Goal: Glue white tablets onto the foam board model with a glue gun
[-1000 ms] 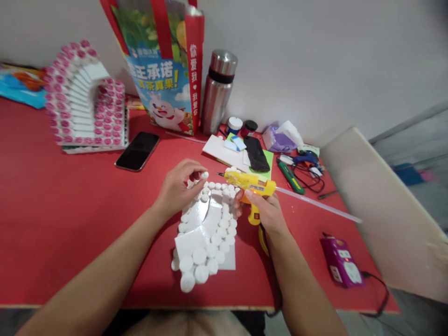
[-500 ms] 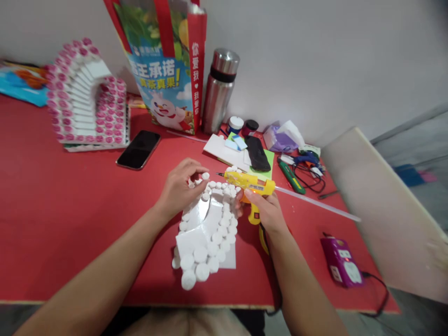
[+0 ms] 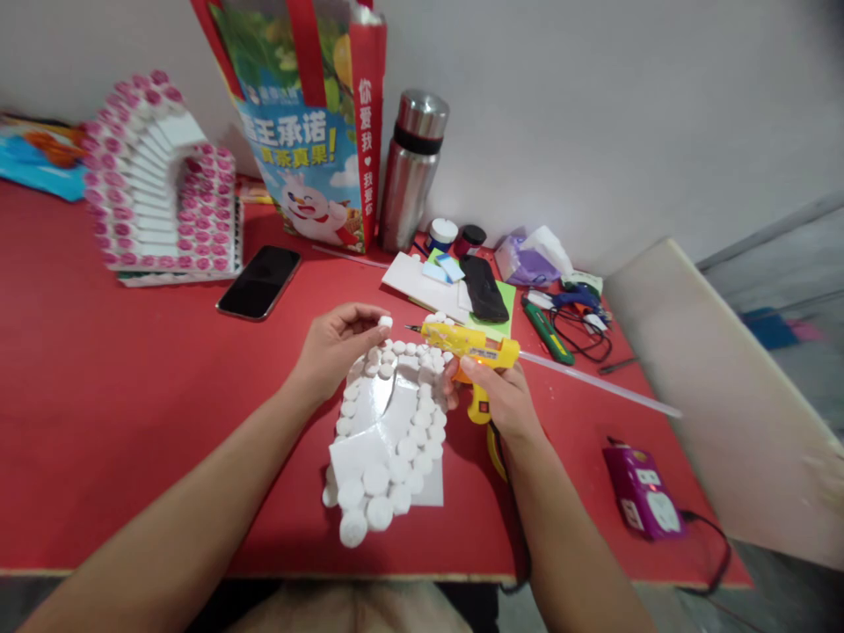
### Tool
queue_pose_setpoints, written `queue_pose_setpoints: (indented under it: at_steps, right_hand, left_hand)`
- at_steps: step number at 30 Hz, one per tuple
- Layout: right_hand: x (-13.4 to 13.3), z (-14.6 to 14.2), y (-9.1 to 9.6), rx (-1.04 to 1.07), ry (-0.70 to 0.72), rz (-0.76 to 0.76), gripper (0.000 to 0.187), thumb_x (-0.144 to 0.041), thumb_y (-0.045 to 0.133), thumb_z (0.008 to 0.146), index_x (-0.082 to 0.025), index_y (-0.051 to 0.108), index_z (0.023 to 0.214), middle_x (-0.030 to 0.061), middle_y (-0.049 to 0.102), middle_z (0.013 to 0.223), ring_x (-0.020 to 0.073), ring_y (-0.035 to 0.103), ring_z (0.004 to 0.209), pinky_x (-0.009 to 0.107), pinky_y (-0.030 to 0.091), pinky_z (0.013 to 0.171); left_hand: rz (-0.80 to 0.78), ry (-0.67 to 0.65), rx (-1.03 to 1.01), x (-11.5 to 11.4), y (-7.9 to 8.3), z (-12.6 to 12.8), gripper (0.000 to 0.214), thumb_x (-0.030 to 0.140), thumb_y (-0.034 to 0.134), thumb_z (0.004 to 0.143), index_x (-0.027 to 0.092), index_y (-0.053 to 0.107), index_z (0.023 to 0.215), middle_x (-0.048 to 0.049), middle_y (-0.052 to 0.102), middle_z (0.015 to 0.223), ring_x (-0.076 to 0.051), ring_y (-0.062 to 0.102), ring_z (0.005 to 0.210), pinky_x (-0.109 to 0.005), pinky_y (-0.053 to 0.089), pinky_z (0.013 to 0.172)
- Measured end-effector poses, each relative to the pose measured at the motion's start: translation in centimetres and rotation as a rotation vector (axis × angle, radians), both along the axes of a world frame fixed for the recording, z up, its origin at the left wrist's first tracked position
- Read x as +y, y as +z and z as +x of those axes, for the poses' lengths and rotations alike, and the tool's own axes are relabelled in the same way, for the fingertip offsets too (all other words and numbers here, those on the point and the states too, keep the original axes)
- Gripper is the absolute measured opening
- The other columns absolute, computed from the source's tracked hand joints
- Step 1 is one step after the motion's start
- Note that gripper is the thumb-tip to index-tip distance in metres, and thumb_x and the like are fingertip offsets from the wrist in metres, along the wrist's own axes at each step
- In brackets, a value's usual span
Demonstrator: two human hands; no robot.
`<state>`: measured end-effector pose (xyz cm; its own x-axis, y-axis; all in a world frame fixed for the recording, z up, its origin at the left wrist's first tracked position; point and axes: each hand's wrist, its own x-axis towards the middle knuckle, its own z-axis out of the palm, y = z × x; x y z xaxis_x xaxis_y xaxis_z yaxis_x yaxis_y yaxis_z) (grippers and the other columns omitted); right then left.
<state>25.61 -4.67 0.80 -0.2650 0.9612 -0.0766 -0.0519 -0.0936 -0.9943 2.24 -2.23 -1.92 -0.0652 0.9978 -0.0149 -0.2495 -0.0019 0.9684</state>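
Note:
My left hand (image 3: 335,347) pinches a small white foam disc (image 3: 384,322) between thumb and fingertips, just left of the nozzle of a yellow glue gun (image 3: 465,345). My right hand (image 3: 498,396) grips that gun by its handle, nozzle pointing left, a clear glue stick (image 3: 597,383) sticking out behind. Under both hands lies a white foam arch piece (image 3: 386,426) edged with several white discs, flat on the red table (image 3: 132,378).
A pink-dotted foam arch model (image 3: 158,185) stands at the back left, with a black phone (image 3: 259,281), a printed bag (image 3: 309,123) and a steel flask (image 3: 410,171) behind. White foam sheets, a black case, a green knife and cables lie right; a purple power strip (image 3: 639,492) sits front right.
My left hand lifted the white disc slightly and turned it toward the glue gun's nozzle. The right hand and gun stayed almost still.

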Motion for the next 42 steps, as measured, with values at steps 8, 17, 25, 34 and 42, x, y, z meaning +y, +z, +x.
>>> queue_pose_setpoints:
  at_steps: [8, 17, 25, 34, 42]
  right_hand:
    - [-0.57, -0.55, 0.49, -0.067, 0.011, 0.001, 0.034, -0.044, 0.071, 0.089, -0.015, 0.072, 0.071, 0.0034, 0.067, 0.062, 0.0144, 0.061, 0.048, 0.027, 0.047, 0.049]
    - [-0.63, -0.76, 0.62, -0.109, 0.029, 0.045, 0.042, -0.046, 0.066, 0.092, -0.015, 0.068, 0.063, 0.0032, 0.063, 0.053, 0.0136, 0.058, 0.047, 0.026, 0.044, 0.049]
    - [-0.66, -0.94, 0.78, -0.11, 0.013, 0.014, 0.043, -0.049, 0.068, 0.089, -0.016, 0.067, 0.061, 0.0019, 0.061, 0.05, 0.0136, 0.057, 0.045, 0.026, 0.044, 0.047]
    - [-0.64, -0.65, 0.25, -0.115, 0.02, 0.025, 0.046, -0.049, 0.066, 0.092, -0.016, 0.065, 0.059, 0.0016, 0.06, 0.05, 0.0131, 0.057, 0.045, 0.026, 0.044, 0.047]
    - [-0.59, -0.77, 0.36, -0.102, 0.01, 0.017, 0.048, -0.05, 0.066, 0.091, -0.017, 0.062, 0.057, 0.0009, 0.058, 0.048, 0.0128, 0.055, 0.042, 0.026, 0.042, 0.044]
  left_hand:
    - [-0.207, -0.121, -0.335, -0.23, 0.88, 0.32, 0.036, 0.024, 0.094, 0.062, 0.015, 0.075, 0.091, -0.0036, 0.077, 0.084, -0.014, 0.074, 0.07, -0.026, 0.061, 0.073]
    - [-0.23, -0.175, -0.375, -0.06, 0.43, 0.1, 0.035, 0.023, 0.095, 0.063, 0.014, 0.078, 0.092, -0.0046, 0.077, 0.082, -0.013, 0.074, 0.069, -0.024, 0.062, 0.072]
    - [-0.245, -0.168, -0.406, -0.03, 0.45, 0.21, 0.035, 0.021, 0.096, 0.061, 0.013, 0.078, 0.09, -0.0048, 0.078, 0.083, -0.012, 0.074, 0.069, -0.023, 0.062, 0.074]
    - [-0.254, -0.192, -0.419, 0.02, 0.35, 0.0, 0.031, 0.02, 0.094, 0.065, 0.014, 0.077, 0.09, -0.0036, 0.076, 0.083, -0.013, 0.074, 0.071, -0.025, 0.062, 0.075]
    - [-0.268, -0.19, -0.442, 0.02, 0.49, 0.03, 0.032, 0.018, 0.094, 0.064, 0.012, 0.077, 0.09, -0.0042, 0.077, 0.081, -0.012, 0.074, 0.07, -0.022, 0.062, 0.073]
